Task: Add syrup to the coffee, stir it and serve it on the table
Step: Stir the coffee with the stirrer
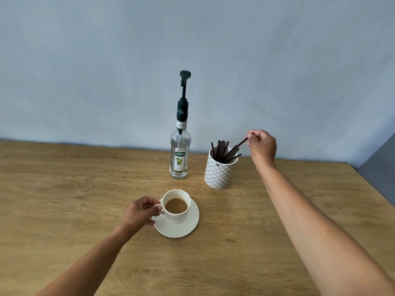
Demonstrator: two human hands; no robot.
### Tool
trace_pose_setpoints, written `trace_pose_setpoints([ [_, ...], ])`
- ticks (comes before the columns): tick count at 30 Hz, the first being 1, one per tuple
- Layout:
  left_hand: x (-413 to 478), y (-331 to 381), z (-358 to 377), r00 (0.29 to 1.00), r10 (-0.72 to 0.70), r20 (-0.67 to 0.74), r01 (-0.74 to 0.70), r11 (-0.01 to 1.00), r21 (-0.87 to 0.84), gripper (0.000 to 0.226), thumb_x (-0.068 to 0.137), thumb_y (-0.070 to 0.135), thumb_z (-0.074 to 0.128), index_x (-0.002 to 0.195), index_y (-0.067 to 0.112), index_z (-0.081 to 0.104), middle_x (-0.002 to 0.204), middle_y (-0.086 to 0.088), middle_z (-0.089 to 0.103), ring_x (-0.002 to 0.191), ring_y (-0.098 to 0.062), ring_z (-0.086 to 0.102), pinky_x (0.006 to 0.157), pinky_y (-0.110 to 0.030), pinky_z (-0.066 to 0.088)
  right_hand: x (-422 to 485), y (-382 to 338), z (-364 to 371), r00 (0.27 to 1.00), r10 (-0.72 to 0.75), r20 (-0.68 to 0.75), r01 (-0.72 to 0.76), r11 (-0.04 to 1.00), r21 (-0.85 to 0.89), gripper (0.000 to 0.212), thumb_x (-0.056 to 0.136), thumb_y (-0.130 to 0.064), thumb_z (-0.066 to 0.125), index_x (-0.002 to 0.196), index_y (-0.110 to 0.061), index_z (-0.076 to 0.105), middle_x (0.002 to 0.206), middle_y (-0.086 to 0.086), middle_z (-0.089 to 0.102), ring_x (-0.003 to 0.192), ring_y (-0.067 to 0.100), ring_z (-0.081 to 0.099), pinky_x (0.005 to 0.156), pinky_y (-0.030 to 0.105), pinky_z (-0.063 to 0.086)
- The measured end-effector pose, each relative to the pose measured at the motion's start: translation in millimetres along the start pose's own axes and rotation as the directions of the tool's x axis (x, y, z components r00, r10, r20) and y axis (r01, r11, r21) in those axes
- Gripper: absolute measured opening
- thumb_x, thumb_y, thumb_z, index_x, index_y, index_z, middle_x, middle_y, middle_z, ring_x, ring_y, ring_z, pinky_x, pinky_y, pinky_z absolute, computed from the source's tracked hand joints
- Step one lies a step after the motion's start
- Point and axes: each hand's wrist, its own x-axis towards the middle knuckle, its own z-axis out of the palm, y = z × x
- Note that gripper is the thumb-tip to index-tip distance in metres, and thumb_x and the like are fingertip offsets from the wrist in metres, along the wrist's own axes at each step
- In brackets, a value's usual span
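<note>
Two hands busy: ur left hand [140,211] pinches the cup [176,207] handle, cup w/ coffee sits on its saucer [186,228]. Ur right hand [261,146] pinches a stir stick [241,143] above the holder [220,170], near the syrup bottle [180,154].

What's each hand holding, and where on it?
Left hand grips the cup by its handle; right hand pinches a stirrer at its top end.

I see a pale blue wall [106,60] filling the upper half of my view, its paint faintly mottled and scuffed. At far right a darker grey wall [380,169] meets it in a corner.
</note>
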Motion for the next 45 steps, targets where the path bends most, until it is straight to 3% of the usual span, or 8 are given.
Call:
trace_pose_setpoints([
  [6,-2.0,0.5,1.7,1.0,0.015,0.005,-0.015,1.0,-0.003,0.011,0.089,0.011,0.075,0.1,0.009,0.074,0.093,-0.014,0.079,0.091,-0.025,0.074,0.068,-0.036,0.062,-10.7,-39.1,-15.5,0.996,-0.078,-0.04,0.085,0.978,0.191,0.019,0.086,-0.013,0.056,0.081,-0.029,0.066,0.078,0.0,0.07,0.07,0.015,0.065,0.066,0.034,0.048],
  [11,-1.9,-0.3,2.4,1.0,0.015,-0.008,-0.015,1.0,0.005,0.009,0.089,0.012,0.075,0.098,0.012,0.075,0.092,-0.012,0.08,0.09,-0.023,0.074,0.068,-0.035,0.063,-47.9,-51.7,-4.1,0.987,-0.1,0.126,0.058,0.951,0.305,0.022,0.091,-0.007,0.056,0.087,-0.025,0.067,0.077,0.0,0.07,0.06,0.006,0.062,0.045,0.018,0.045],
  [19,-0.6,-3.4,0.8,0.999,0.021,-0.024,-0.019,0.998,0.055,0.009,0.089,0.016,0.075,0.098,0.016,0.076,0.09,-0.008,0.079,0.088,-0.02,0.074,0.068,-0.035,0.063,-122.4,-12.7,47.6,0.892,-0.126,0.433,0.1,0.992,0.082,0.016,0.092,-0.01,0.058,0.093,-0.023,0.068,0.081,-0.007,0.07,0.063,0.003,0.063,0.06,0.02,0.048],
  [22,-1.0,-3.2,0.4,1.0,0.021,-0.021,-0.02,0.998,0.064,0.008,0.089,0.017,0.075,0.098,0.018,0.076,0.091,-0.006,0.079,0.089,-0.021,0.074,0.066,-0.032,0.062,-137.2,-5.0,58.9,0.874,-0.138,0.466,0.132,0.99,0.047,0.015,0.09,-0.011,0.061,0.094,-0.023,0.069,0.082,-0.012,0.069,0.065,-0.003,0.062,0.066,0.018,0.049],
  [26,-1.5,-0.9,1.2,1.0,0.013,-0.015,-0.012,0.997,0.07,0.01,0.09,0.015,0.074,0.099,0.017,0.074,0.09,-0.005,0.079,0.088,-0.019,0.074,0.068,-0.034,0.063,-153.3,2.7,65.8,0.829,-0.193,0.524,0.231,0.973,-0.006,0.016,0.087,-0.012,0.066,0.101,-0.02,0.07,0.089,-0.006,0.072,0.082,0.007,0.066,0.078,0.022,0.054],
  [35,-4.4,-1.8,3.9,1.0,0.018,-0.024,-0.017,0.999,0.048,0.014,0.092,0.015,0.072,0.105,0.008,0.073,0.095,-0.012,0.075,0.087,-0.018,0.072,0.072,-0.039,0.063,-167.8,27.1,62.4,0.776,-0.102,0.622,0.214,0.971,-0.108,0.013,0.087,-0.012,0.066,0.087,-0.024,0.068,0.073,-0.011,0.07,0.067,0.003,0.069,0.071,0.024,0.057],
  [41,-3.4,-4.1,1.3,1.0,0.009,-0.008,-0.008,1.0,0.012,0.019,0.087,0.013,0.078,0.105,0.008,0.073,0.099,-0.015,0.075,0.09,-0.021,0.072,0.075,-0.041,0.063,-164.2,32.3,68.2,0.753,-0.04,0.657,0.176,0.974,-0.142,0.019,0.089,-0.012,0.064,0.083,-0.03,0.067,0.081,-0.009,0.075,0.071,0.001,0.071,0.077,0.03,0.06],
  [45,-2.3,-5.9,1.9,1.0,0.015,-0.014,-0.014,1.0,0.014,0.015,0.088,0.013,0.076,0.103,0.01,0.074,0.095,-0.012,0.076,0.087,-0.019,0.072,0.076,-0.043,0.062,-165.5,31.2,74.9,0.73,-0.065,0.68,0.216,0.967,-0.139,0.019,0.087,-0.013,0.066,0.08,-0.03,0.071,0.081,-0.011,0.076,0.076,0.0,0.071,0.08,0.025,0.057],
])
